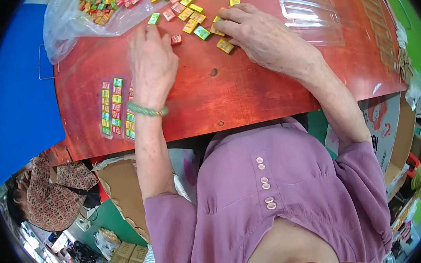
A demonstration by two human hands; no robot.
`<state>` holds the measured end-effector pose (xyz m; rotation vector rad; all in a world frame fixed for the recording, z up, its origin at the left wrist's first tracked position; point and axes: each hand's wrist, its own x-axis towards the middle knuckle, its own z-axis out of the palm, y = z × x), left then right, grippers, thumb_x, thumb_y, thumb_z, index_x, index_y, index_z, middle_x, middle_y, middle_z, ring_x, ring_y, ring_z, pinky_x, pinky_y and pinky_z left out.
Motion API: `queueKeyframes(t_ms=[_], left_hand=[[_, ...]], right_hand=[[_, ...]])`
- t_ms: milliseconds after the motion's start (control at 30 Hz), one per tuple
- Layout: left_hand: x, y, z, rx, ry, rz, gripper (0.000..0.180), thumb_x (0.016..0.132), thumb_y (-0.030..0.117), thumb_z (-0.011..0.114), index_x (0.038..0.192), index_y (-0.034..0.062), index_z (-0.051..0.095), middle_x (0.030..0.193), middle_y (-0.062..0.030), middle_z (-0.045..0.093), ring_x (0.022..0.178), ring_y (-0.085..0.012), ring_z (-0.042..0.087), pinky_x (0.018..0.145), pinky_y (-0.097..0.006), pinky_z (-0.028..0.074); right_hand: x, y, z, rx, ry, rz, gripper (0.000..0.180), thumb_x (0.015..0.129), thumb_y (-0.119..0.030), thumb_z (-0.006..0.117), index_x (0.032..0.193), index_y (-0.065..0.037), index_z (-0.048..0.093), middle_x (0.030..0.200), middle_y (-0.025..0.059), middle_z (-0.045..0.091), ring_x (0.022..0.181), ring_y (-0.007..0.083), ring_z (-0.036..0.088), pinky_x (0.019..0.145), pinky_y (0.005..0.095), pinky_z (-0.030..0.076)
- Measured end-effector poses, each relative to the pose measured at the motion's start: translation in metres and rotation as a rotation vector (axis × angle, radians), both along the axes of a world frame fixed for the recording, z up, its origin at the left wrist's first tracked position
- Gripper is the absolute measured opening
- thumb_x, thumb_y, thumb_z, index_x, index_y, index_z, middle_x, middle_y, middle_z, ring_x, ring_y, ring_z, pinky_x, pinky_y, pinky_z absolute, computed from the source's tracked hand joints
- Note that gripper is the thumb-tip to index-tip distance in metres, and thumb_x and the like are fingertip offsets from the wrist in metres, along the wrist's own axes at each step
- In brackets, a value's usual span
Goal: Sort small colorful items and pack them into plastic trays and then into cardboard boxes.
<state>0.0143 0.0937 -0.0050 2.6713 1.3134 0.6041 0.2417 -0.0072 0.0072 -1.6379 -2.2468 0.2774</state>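
The left hand (153, 62) lies flat and empty on the red table (247, 94), fingertips by loose candies (190, 16), a filled tray (112, 108) beside its wrist, while the right hand (261, 36) pinches a yellow candy (217, 31).

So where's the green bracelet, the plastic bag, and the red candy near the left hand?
green bracelet (146, 110), head view, on the beads across the left wrist.
plastic bag (62, 29), head view, on its clear crumpled side.
red candy (176, 39), head view, on its top face.
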Motion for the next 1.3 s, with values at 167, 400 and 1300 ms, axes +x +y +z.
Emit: queueKeyframes(t_ms=[167, 400, 1300], left_hand=[[0.025, -0.061, 0.018, -0.059, -0.013, -0.113, 0.028, 0.094, 0.004, 0.061, 0.118, -0.0093, 0.061, 0.127, -0.0281, 0.056, 0.11, -0.0444, 0.057, 0.097, -0.049, 0.048], [0.012, -0.098, 0.013, -0.205, -0.294, -0.147, 0.042, 0.093, 0.0, 0.063, 0.134, -0.0072, 0.057, 0.139, -0.0261, 0.055, 0.129, -0.0434, 0.054, 0.105, -0.047, 0.048], [-0.004, -0.113, 0.005, -0.162, -0.217, -0.153, 0.024, 0.082, 0.006, 0.077, 0.104, 0.0019, 0.067, 0.097, -0.0109, 0.062, 0.091, -0.0319, 0.062, 0.077, -0.043, 0.052]], right_hand=[[0.007, -0.016, 0.002, 0.003, 0.031, -0.015, 0.031, 0.092, -0.002, 0.06, 0.122, 0.0, 0.065, 0.127, 0.0172, 0.064, 0.121, 0.0371, 0.058, 0.103, 0.0437, 0.049], [0.005, -0.044, 0.007, 0.006, 0.078, -0.03, 0.037, 0.083, 0.008, 0.059, 0.118, -0.001, 0.067, 0.115, 0.0141, 0.067, 0.111, 0.0331, 0.062, 0.091, 0.0418, 0.054], [-0.014, -0.104, 0.013, -0.057, 0.382, -0.371, 0.025, 0.089, -0.003, 0.072, 0.114, 0.0, 0.068, 0.1, 0.0116, 0.062, 0.085, 0.0258, 0.066, 0.076, 0.0362, 0.054]])
